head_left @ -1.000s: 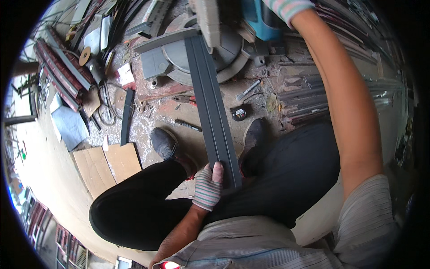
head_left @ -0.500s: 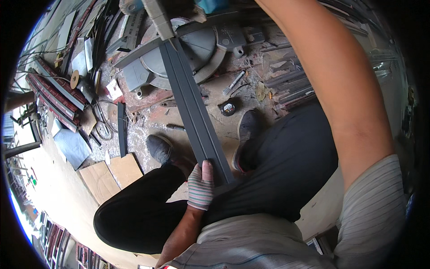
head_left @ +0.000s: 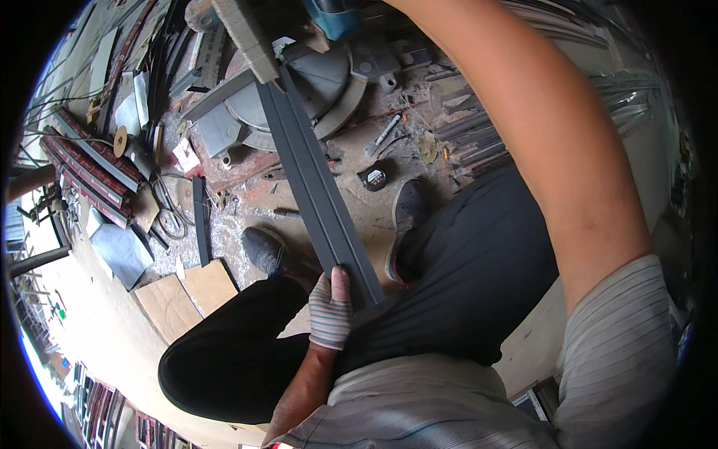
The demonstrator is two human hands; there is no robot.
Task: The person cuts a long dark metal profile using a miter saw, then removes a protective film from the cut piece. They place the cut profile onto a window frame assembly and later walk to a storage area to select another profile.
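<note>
Grey metal profile (head_left: 314, 179): long strip running from the chop saw base (head_left: 314, 82) down to the lap, now reaching further under the saw than a second ago. Left hand (head_left: 331, 308), gloved, clamped on its near end. Right hand beyond the frame; grip unknown.

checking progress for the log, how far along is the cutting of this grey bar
Done: the grey bar lies across the saw table, its far end under the saw head. In hand: the gloved left hand holds the bar's near end over the knees; the right arm reaches up toward the saw, its hand out of view. Left: no cut shows in the bar, which looks whole; the tape measure lies on the floor.
</note>
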